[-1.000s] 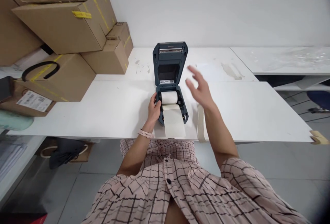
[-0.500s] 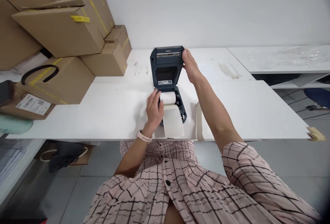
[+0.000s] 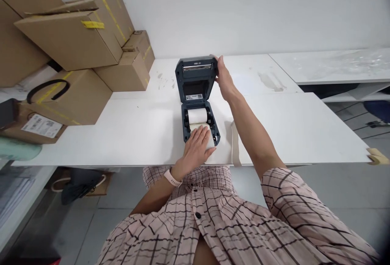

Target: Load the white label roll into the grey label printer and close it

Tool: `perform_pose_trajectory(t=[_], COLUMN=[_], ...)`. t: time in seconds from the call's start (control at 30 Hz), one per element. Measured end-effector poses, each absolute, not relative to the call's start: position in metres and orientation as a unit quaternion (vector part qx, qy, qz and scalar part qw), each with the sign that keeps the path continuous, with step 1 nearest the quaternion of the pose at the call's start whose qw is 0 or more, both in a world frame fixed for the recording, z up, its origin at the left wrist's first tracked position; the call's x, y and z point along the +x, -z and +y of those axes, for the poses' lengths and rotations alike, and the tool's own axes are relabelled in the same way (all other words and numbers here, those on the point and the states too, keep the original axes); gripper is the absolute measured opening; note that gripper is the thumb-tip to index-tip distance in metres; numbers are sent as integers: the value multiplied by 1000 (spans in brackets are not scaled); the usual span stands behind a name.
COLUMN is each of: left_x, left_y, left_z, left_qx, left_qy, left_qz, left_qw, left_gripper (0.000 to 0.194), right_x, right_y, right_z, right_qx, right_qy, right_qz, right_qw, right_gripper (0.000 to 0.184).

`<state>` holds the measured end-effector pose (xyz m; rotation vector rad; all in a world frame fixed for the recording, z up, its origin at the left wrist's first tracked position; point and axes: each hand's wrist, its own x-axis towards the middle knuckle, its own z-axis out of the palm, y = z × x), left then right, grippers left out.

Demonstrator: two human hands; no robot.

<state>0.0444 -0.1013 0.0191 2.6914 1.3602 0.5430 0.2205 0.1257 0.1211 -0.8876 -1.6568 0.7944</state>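
A dark blue label printer (image 3: 186, 124) stands on the white table (image 3: 131, 135) with its lid (image 3: 195, 81) raised. A white paper roll (image 3: 197, 115) lies in its bay, and the paper's loose end runs out toward the table's front edge. My left hand (image 3: 197, 148) lies flat on that paper end, fingers stretched out. My right hand (image 3: 224, 79) grips the upper right corner of the lid, fingers curled over its edge.
Cardboard boxes (image 3: 76, 41) are stacked at the table's left and back left. A strip of backing paper (image 3: 234, 145) hangs over the front edge right of the printer. A second white table (image 3: 329, 68) stands at the right. A bag (image 3: 79, 180) lies on the floor below.
My left hand moved from the printer's left side onto the paper end and flattened. My right hand rose from mid-air to the lid's corner, and the lid has tipped slightly forward.
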Motion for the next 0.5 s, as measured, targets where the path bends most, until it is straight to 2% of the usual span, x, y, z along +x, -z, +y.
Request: perform_pose_trajectory(t=[0.23,0.37,0.5], left_x=[41,32,23], left_y=[-14,-21,-31], left_z=[-144,-160,-164], left_qx=[875,853,762], left_qy=[-320,-436,-554], left_qz=[364,280,327], left_qw=[5,61,67], left_gripper=[41,21,18], right_x=[231,228,213], right_y=[-103,-77,-48], right_z=[14,-42,-77], right_qx=[-369,-380,-416], right_qy=[-297,-278,-286], right_qz=[-705,-714,-689], right_qw=[527,518,520], right_gripper=[66,50,38])
